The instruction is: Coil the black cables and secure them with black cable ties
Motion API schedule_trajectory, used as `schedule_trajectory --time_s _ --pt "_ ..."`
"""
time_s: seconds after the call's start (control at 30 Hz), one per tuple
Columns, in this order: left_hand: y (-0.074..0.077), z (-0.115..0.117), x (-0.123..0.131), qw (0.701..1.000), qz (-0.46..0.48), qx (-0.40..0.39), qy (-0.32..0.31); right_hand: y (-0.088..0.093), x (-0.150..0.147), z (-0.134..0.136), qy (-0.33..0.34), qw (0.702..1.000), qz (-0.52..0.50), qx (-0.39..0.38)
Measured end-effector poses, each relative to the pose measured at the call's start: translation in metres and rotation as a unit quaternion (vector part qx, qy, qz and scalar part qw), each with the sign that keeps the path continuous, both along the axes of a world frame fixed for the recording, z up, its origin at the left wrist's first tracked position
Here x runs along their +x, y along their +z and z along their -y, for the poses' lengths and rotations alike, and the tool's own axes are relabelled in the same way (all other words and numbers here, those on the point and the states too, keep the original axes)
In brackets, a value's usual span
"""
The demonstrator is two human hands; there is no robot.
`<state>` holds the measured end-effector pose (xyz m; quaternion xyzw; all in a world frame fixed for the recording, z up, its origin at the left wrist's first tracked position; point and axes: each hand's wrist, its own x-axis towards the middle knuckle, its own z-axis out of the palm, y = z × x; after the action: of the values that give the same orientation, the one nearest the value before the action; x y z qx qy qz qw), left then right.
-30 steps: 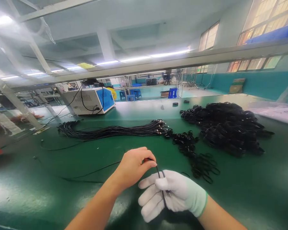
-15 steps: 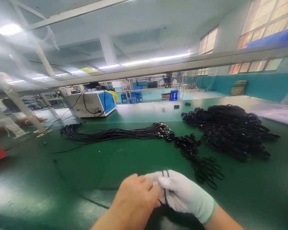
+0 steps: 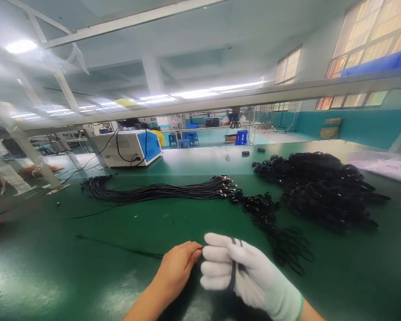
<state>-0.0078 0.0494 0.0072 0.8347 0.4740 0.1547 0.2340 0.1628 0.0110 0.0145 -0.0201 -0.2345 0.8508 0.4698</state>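
The gloved right hand (image 3: 250,274) lies palm-down below the cable bundle (image 3: 160,191), its fingers curled leftward and clasping a black cable (image 3: 233,272) looped round them. The bare left hand (image 3: 178,267) meets its fingertips, pinching the same cable, which runs leftward across the green table (image 3: 53,267).

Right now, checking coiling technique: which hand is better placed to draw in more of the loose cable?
Left, probably. The bare left hand pinches the black cable where it trails leftward over the green table; the gloved right hand has loops wrapped round its fingers, so it is occupied.
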Motion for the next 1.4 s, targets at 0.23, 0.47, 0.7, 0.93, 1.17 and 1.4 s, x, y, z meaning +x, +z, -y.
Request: schedule_trajectory --time_s 0.23,0.47,0.7,0.93,1.17,1.4 --pt "0.007 0.039 0.013 0.953 -0.204 0.204 -0.095 -0.013 0.009 -0.004 -0.118 0.978 0.172 -0.009" --pt "0.059 0.004 0.011 0.99 0.029 0.004 -0.141 -0.023 0.001 0.012 0.174 0.98 0.098 0.0" --pt "0.007 0.001 0.003 0.999 0.021 -0.01 -0.04 -0.007 -0.005 0.009 0.053 0.998 0.016 0.009" --pt "-0.015 0.049 0.009 0.958 -0.245 0.133 0.071 0.001 0.001 0.0 -0.079 0.996 0.048 0.0" --pt "0.001 0.053 0.012 0.94 -0.146 0.293 -0.098 -0.015 0.0 0.011 -0.104 0.951 0.29 -0.026" --pt "0.05 0.023 -0.014 0.97 -0.051 0.18 -0.156 -0.015 -0.013 0.021 0.18 0.977 0.111 -0.019"
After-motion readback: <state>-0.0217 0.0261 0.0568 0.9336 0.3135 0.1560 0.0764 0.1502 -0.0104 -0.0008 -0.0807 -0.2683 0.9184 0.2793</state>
